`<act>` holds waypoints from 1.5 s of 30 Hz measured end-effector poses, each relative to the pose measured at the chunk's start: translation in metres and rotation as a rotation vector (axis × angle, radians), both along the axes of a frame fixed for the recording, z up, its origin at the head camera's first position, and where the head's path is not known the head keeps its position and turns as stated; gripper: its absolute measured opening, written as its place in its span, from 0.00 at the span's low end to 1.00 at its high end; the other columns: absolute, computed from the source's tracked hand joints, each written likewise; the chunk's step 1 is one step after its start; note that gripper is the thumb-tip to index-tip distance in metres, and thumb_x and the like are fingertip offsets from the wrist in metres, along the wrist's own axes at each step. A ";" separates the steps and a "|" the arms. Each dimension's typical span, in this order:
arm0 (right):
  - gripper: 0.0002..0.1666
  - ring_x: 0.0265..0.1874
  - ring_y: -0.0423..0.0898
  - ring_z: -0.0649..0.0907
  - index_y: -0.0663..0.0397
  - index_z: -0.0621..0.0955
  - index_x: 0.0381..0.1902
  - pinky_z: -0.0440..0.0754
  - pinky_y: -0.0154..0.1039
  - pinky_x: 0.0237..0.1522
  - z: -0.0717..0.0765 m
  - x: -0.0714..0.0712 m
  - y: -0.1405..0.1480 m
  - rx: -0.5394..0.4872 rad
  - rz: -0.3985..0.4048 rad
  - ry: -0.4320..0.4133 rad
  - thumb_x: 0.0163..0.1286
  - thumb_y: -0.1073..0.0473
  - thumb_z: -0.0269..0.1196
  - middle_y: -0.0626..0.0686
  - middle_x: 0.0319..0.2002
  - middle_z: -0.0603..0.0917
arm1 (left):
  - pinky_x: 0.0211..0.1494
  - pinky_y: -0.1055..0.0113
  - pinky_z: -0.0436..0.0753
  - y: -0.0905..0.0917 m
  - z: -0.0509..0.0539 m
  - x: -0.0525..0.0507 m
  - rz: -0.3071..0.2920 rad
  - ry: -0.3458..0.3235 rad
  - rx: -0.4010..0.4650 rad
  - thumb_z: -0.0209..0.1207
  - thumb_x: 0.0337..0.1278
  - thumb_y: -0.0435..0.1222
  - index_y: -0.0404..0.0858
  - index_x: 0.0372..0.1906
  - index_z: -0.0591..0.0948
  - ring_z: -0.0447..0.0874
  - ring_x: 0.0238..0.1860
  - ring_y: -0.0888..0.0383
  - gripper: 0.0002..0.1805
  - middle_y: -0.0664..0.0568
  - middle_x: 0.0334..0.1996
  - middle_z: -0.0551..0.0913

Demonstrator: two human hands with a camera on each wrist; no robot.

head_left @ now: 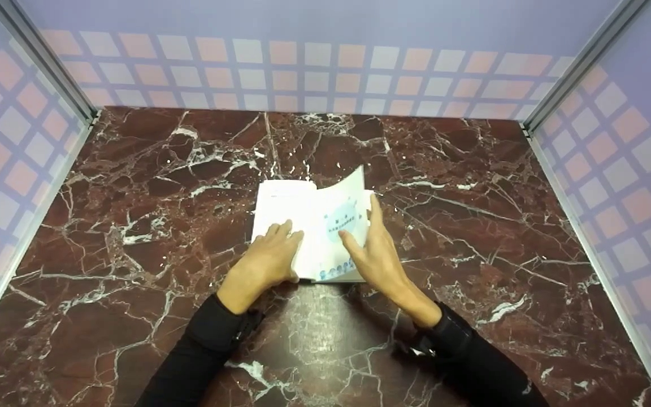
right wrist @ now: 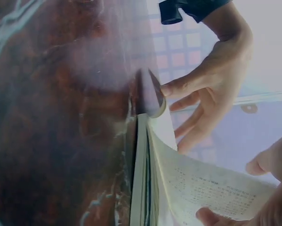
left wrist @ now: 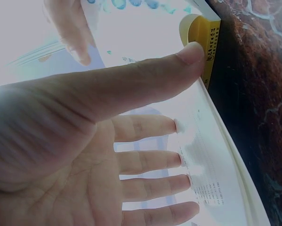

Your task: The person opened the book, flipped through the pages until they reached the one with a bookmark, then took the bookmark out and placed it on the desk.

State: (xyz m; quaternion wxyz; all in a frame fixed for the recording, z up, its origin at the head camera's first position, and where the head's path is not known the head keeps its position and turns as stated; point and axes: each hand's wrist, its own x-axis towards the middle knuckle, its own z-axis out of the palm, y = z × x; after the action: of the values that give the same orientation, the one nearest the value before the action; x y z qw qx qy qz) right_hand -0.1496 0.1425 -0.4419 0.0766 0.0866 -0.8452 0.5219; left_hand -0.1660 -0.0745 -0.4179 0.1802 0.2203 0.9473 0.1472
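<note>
An open book (head_left: pixel 281 204) lies on the marbled surface, printed text on its left page. My left hand (head_left: pixel 269 255) rests flat on that page, fingers straight. In the left wrist view its thumb (left wrist: pixel 145 84) reaches toward a yellow strip with printed characters (left wrist: pixel 210 52) at the spine. My right hand (head_left: pixel 383 261) holds a raised page (head_left: pixel 343 198) at its outer side, thumb on the front and fingers behind. That page bears a blue round print and small blue figures along the bottom. In the right wrist view, the leaf's back (right wrist: pixel 202 186) shows lines of text.
Dark red marbled table (head_left: pixel 150 226) with white veins surrounds the book. Lilac panels with pink and white squares (head_left: pixel 317 53) stand at the back and both sides, joined by metal corner posts (head_left: pixel 585 62). Black sleeves (head_left: pixel 204 330) cover both forearms.
</note>
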 end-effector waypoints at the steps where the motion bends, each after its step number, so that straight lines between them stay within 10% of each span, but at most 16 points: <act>1: 0.54 0.59 0.55 0.82 0.65 0.44 0.82 0.83 0.46 0.61 0.002 0.000 0.001 -0.033 -0.018 -0.031 0.73 0.59 0.65 0.66 0.68 0.75 | 0.74 0.33 0.63 0.000 0.000 0.000 0.002 -0.004 0.001 0.77 0.48 0.34 0.30 0.75 0.66 0.57 0.75 0.33 0.48 0.30 0.77 0.56; 9: 0.36 0.56 0.57 0.83 0.61 0.56 0.81 0.84 0.49 0.55 0.010 -0.012 0.011 -0.398 -0.122 -0.264 0.84 0.50 0.46 0.68 0.69 0.73 | 0.75 0.33 0.62 0.001 0.001 -0.001 0.008 -0.011 -0.005 0.77 0.49 0.34 0.30 0.75 0.66 0.56 0.76 0.33 0.48 0.30 0.77 0.56; 14: 0.30 0.34 0.47 0.85 0.60 0.67 0.77 0.84 0.37 0.34 0.005 -0.021 0.012 -0.658 -0.076 -0.383 0.86 0.52 0.42 0.65 0.54 0.83 | 0.74 0.33 0.62 0.001 0.001 -0.001 0.011 -0.011 -0.005 0.77 0.48 0.35 0.30 0.75 0.66 0.57 0.75 0.33 0.48 0.30 0.77 0.56; 18: 0.27 0.37 0.47 0.84 0.61 0.68 0.76 0.83 0.36 0.35 -0.003 -0.026 0.011 -0.732 -0.022 -0.460 0.84 0.58 0.45 0.62 0.51 0.84 | 0.74 0.33 0.63 0.000 0.001 -0.001 0.012 -0.010 -0.001 0.77 0.48 0.34 0.30 0.75 0.66 0.57 0.75 0.33 0.48 0.30 0.77 0.56; 26: 0.32 0.44 0.54 0.85 0.56 0.64 0.79 0.86 0.41 0.45 -0.011 -0.019 0.005 -0.506 0.124 -0.464 0.80 0.68 0.50 0.64 0.61 0.80 | 0.75 0.34 0.61 -0.001 0.001 0.000 0.016 -0.017 0.009 0.76 0.48 0.33 0.31 0.75 0.66 0.57 0.75 0.34 0.48 0.31 0.78 0.56; 45: 0.37 0.61 0.61 0.81 0.62 0.57 0.81 0.83 0.53 0.60 -0.025 -0.007 -0.003 0.068 0.387 -0.125 0.81 0.61 0.55 0.67 0.73 0.69 | 0.74 0.34 0.63 0.002 0.002 -0.002 -0.004 -0.003 -0.038 0.78 0.47 0.36 0.32 0.75 0.67 0.59 0.75 0.36 0.49 0.32 0.78 0.56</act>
State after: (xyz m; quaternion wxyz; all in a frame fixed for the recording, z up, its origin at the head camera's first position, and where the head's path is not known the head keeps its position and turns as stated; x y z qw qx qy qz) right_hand -0.1568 0.1394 -0.4671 -0.0807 0.2170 -0.8329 0.5026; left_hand -0.1685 -0.0722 -0.4157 0.1861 0.2185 0.9492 0.1293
